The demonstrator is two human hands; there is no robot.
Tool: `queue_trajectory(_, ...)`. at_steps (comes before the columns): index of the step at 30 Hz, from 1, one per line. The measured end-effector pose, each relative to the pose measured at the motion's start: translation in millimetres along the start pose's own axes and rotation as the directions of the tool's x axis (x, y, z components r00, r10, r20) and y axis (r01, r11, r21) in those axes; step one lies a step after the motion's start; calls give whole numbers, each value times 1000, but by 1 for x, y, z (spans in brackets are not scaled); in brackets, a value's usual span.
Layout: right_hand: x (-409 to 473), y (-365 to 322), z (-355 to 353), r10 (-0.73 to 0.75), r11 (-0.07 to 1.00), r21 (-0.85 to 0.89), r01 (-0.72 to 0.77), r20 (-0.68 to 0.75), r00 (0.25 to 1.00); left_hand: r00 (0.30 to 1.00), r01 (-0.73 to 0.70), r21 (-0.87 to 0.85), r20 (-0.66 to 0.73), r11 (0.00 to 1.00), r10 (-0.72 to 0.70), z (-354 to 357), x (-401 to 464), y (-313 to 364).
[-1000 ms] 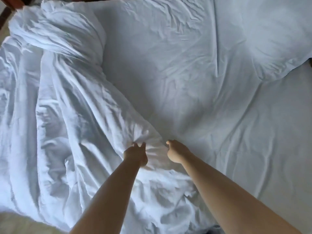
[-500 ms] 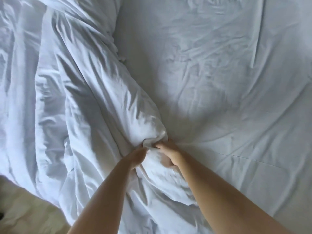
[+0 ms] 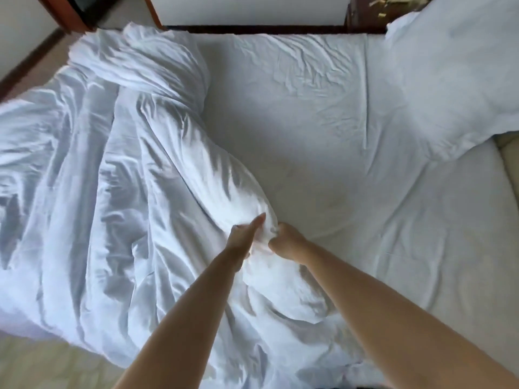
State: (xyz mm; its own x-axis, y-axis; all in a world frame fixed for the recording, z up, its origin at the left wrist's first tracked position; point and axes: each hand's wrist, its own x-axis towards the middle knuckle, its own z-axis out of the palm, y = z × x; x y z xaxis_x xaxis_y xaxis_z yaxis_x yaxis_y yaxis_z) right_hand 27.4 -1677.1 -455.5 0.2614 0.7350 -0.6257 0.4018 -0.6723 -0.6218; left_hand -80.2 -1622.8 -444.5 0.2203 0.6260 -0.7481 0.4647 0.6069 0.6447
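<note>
A crumpled white duvet lies heaped over the left half of a bed covered by a white fitted sheet. Its rounded edge runs diagonally toward the middle of the bed. My left hand lies against that edge with a finger stretched forward along the fabric. Just to its right, my right hand grips a bunch of the duvet's edge with curled fingers. Both forearms reach in from the bottom of the view.
A white pillow sits at the far right corner. A dark wooden frame and a light wall run behind the bed. Pale floor shows at the lower left, and a cream surface borders the bed on the right.
The view has pulled back and tilted up, showing the whole bed. My left hand has loosened from a pinch to an extended finger on the duvet edge; my right hand still grips it.
</note>
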Motion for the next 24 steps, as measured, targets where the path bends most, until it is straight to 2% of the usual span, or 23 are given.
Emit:
queue_trajectory(2,-35,-9,-10,-31,999,-20,30,-65,997,997,-57,-86,-53,995,52,-2,-12,8)
queue_trajectory(4,-71,-19,-17,-68,996,-59,60,-134,989,990,-129,-88,-65,988,124,-2,-22,18)
queue_trajectory(6,-99,-26,-19,-101,990,-113,81,-184,978,975,-203,4,-89,979,202,-2,-37,27)
queue_trajectory(9,-129,-39,-17,-184,960,-249,130,-206,961,936,-271,125,-195,954,292,-7,-65,37)
queue_trajectory(11,-147,-49,-15,-255,929,-323,181,-206,945,908,-281,195,-264,940,326,-11,-78,40)
queue_trajectory(14,-171,-56,-22,-349,881,-403,247,-203,915,889,-286,214,-304,934,342,-11,-100,45)
queue_trajectory(19,-198,-41,-76,-423,862,-403,306,-242,873,889,-330,198,-262,923,375,30,-128,70)
queue_trajectory(24,-219,6,-181,-409,870,-449,203,-430,805,885,-441,84,-124,893,449,135,-158,121)
